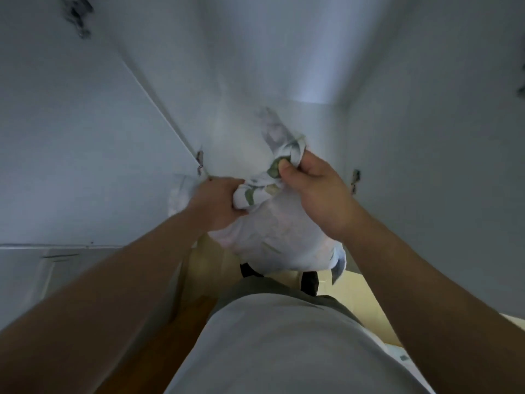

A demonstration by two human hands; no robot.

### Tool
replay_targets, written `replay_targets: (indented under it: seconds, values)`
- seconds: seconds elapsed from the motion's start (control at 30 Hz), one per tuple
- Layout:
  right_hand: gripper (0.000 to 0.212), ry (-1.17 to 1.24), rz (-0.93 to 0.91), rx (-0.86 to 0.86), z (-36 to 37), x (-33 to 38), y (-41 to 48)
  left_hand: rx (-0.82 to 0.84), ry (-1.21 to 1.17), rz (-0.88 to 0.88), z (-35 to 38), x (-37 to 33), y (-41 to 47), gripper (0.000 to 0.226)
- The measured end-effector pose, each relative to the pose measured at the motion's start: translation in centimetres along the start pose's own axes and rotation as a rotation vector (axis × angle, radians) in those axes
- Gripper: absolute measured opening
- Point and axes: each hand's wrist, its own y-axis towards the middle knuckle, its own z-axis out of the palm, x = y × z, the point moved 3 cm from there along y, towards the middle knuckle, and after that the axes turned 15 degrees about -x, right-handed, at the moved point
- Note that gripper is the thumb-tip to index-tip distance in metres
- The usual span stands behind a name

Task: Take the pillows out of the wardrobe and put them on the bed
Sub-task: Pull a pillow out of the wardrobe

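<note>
I see both hands gripping one pillow [272,226] in front of the open wardrobe [85,137]. Left hand [218,203] has fingers [241,207] curled tight, bunching the fabric at the pillow's upper left. Right hand [315,191] has fingers closed around a twisted corner of the cover at the top, thumb pressing on a green leaf print. Both fists clamp the cloth, no gap showing.

Pillow is white with a faint green leaf pattern, blurred. It hangs from the two fists, its bulk drooping down toward the torso, held clear of any surface. It sits centre frame, between the two white door panels, in front of the wardrobe's pale interior. Can't tell whether its far end touches a shelf; the top corner is smeared by blur.

Hinges: one [200,163] on the left panel just beside the left hand, one [355,180] on the right panel near the right wrist.

Below: grey shirt [284,351], darker trousers [284,285], black footwear [309,282] under the pillow's lower edge, pale floor [366,302] to the right, brown wood strip [181,322] to the left. Dark smudge [79,15] on the upper left panel.
</note>
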Motion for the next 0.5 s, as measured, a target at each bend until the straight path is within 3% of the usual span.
replay_targets:
  seconds: [0.1, 0.23, 0.3, 0.5]
  values:
    - [0.033, -0.183, -0.251, -0.047, 0.8, -0.2, -1.3, -0.059, -0.149, -0.041, -1.7, -1.4, -3.0, 0.036]
    - [0.077, -0.623, -0.526, 0.042, 2.7, -0.1, -3.4, -0.212, -0.146, -0.029, -4.6, -3.0, -7.2, 0.019]
    - [0.089, -0.842, -0.683, 0.048, 3.5, 0.5, -4.8, -0.305, -0.211, -0.071, -6.8, -3.1, -8.9, 0.027]
    - [0.063, -0.729, -1.075, 0.002, 6.0, 4.7, -6.2, -0.473, -0.315, -0.183, -13.2, -2.1, -13.9, 0.049]
